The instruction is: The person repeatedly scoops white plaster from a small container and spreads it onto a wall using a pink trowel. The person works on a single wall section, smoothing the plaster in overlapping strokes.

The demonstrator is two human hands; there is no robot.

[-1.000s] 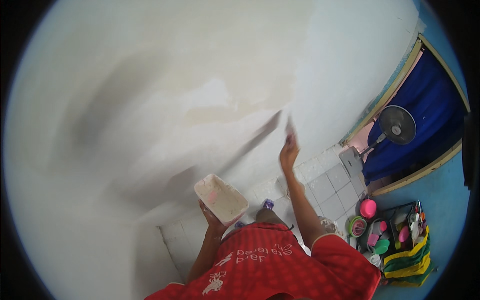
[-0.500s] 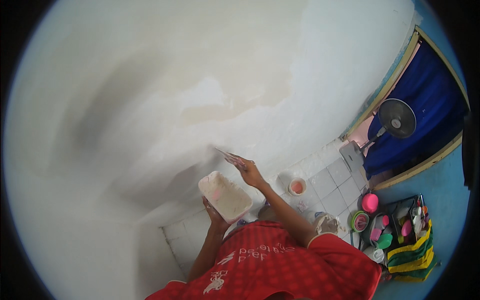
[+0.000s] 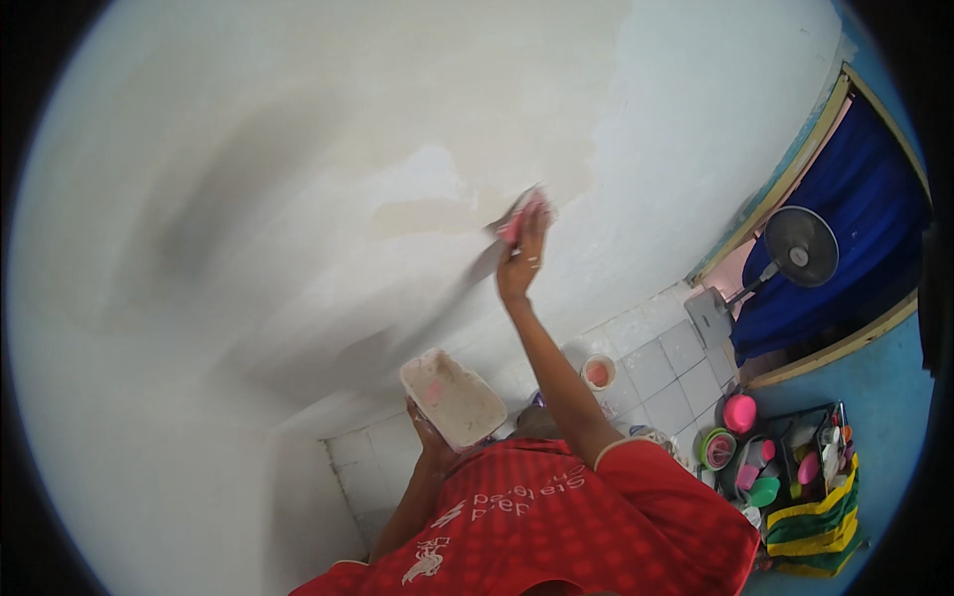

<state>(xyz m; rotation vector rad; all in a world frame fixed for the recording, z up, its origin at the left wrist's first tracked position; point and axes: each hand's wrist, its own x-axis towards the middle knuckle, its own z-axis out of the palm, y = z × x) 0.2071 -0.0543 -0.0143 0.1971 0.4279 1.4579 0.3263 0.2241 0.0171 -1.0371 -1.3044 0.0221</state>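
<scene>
My left hand (image 3: 429,433) grips the side of a whitish rectangular tub (image 3: 453,399), tilted so its smeared inside shows, with a little pink in it. My right arm reaches up to the pale wall (image 3: 328,129). In my right hand (image 3: 521,266) is a pink-handled flat scraper (image 3: 525,217), closed in the fingers and held at the wall surface. Motion blurs its edge, so its exact contact is unclear. Beige patches and a whiter smear show on the wall to the left of the scraper.
A small bucket (image 3: 598,373) with pink contents stands on the tiled floor (image 3: 661,366). To the right are a standing fan (image 3: 801,248), a blue curtain (image 3: 863,228) in a doorway, a rack of colourful dishes (image 3: 807,447) and a yellow-green striped bag (image 3: 817,521).
My right hand has swung the scraper up and to the right along the wall, from just above the tub. The tub stays in my left hand, shifted only slightly in view.
</scene>
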